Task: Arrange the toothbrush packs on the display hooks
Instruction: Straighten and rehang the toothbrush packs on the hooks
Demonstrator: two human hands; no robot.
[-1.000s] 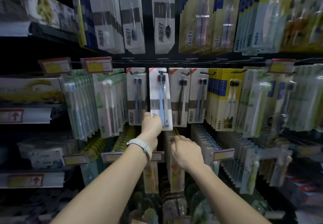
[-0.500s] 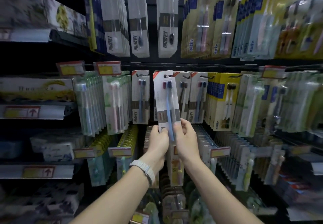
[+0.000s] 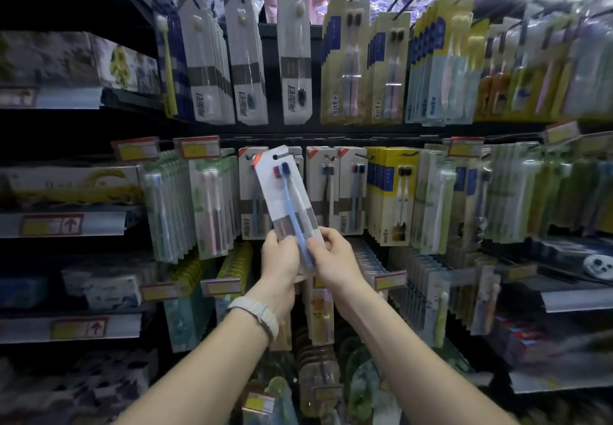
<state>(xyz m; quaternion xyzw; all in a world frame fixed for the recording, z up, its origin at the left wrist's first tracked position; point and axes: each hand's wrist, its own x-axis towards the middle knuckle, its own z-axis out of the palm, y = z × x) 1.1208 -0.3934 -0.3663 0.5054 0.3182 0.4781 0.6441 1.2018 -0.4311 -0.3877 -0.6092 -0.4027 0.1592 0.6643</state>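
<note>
A white toothbrush pack (image 3: 282, 192) with a blue and a red brush and an orange top corner is tilted to the left in front of the middle row of hooks. Its hang hole is free of any hook. My left hand (image 3: 280, 258) grips its bottom left edge, and my right hand (image 3: 335, 258) grips its bottom right edge. Behind it hang matching white packs (image 3: 323, 189) on short black hooks (image 3: 330, 158). A pale band sits on my left wrist.
Rows of hanging toothbrush packs fill the wall: yellow packs (image 3: 388, 192) to the right, green packs (image 3: 172, 205) to the left, white packs (image 3: 295, 53) above. Shelves with boxes (image 3: 66, 185) stand at the left. Price tags (image 3: 199, 147) stick out from the hook ends.
The pack came off its hook and now leans left, nearer to me. My right hand rose from below to grip it beside my left hand. The view tilted upward.
</note>
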